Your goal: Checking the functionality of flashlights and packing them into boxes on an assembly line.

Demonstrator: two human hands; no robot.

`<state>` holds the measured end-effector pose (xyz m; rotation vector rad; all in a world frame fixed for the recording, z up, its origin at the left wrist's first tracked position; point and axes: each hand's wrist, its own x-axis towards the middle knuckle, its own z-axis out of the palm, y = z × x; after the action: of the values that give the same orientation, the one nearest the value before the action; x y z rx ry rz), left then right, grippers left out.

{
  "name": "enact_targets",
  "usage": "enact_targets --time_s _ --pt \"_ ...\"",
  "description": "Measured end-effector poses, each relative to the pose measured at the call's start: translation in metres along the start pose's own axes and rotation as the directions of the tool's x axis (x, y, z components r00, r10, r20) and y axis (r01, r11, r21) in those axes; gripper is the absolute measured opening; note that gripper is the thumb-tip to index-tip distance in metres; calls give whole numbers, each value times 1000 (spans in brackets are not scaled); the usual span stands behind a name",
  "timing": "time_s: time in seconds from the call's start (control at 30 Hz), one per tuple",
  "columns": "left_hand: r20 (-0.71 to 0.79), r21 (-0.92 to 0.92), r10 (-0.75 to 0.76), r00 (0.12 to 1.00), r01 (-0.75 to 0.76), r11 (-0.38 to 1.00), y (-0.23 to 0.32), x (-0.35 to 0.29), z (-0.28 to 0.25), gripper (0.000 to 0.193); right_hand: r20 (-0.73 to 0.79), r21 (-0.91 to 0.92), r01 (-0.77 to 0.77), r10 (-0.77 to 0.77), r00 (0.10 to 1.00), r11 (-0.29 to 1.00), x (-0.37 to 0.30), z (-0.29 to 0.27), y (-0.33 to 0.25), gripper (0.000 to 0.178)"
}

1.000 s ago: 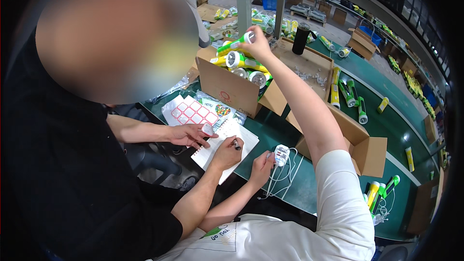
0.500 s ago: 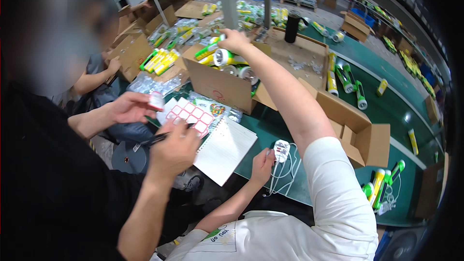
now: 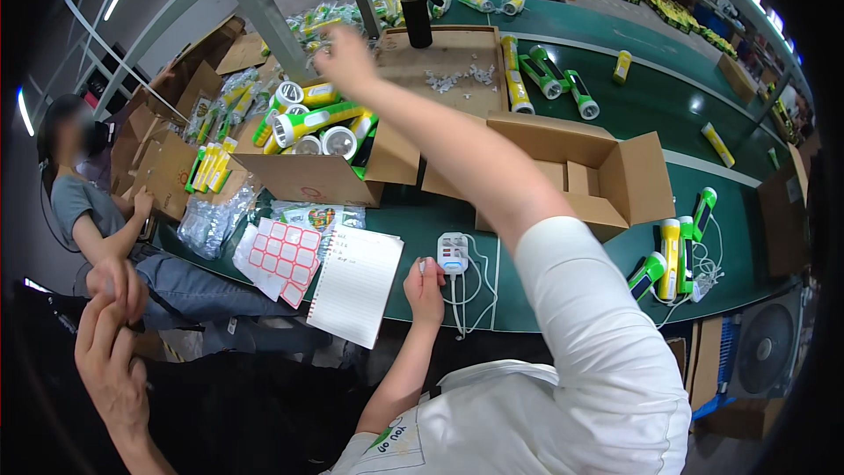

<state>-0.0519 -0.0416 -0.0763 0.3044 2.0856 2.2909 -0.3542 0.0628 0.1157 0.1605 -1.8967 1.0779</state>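
Observation:
My right arm stretches across the cardboard box, which is piled with yellow-green flashlights. Above the box's far side, my right hand is smeared by motion. Nothing shows clearly in its fingers. My left hand is curled at the table's near edge, close beside a white multi-port charger with white cables. What its fingers hold, if anything, is hidden. Left of this hand lie a spiral notebook and a sheet of red-bordered labels.
Behind stands a black bottle on a cardboard tray. An open carton sits to the right, flashlights beyond it. At the lower left are a co-worker's hands; another person sits farther back. A metal post rises there.
My view has swung left. My right hand has lifted away from the flashlights in the box. The co-worker's hands have left the label sheet and come together at the lower left.

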Motion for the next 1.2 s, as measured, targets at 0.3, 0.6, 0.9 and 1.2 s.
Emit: enact_targets --time_s 0.3,0.6,0.9,1.2 --pt "-33 -35 10 999 -11 999 7 -1 -4 35 -224 -732 -658 850 476 175 -43 -224 162 41" --pt "-35 -52 8 999 -10 999 3 2 -3 35 -2 -830 -505 905 425 236 -58 -247 219 50" --pt "-8 -101 -10 1000 9 995 0 1 -3 35 -286 -193 -131 72 955 972 -42 -305 86 54" --pt "-1 -95 -21 1000 20 995 0 -1 -8 35 292 760 -595 680 673 262 -130 -339 -71 55"
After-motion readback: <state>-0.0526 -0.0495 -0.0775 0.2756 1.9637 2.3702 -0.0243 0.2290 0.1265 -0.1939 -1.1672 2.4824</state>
